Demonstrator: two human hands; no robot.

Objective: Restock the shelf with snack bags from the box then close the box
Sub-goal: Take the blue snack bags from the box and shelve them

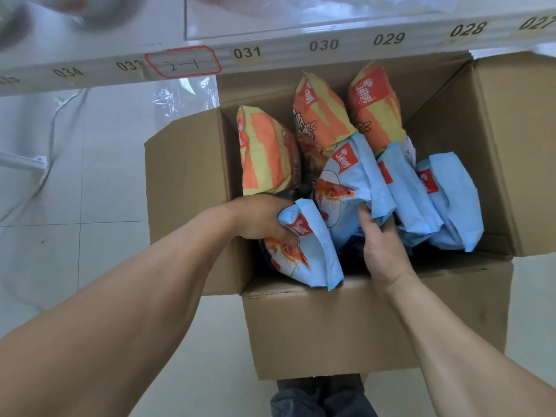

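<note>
The open cardboard box (376, 323) is sitting on the floor below the shelf edge (270, 49), with orange bags (264, 152) and blue bags (448, 206) standing inside. The left hand (261, 218) is gripping a blue bag (307, 254) at the near wall. The right hand (382, 245) is pinching the lower edge of a second blue bag (352, 182).

Shelf (270, 40) contents blurred at top edge, box (361, 326) bottom hidden under bags
</note>
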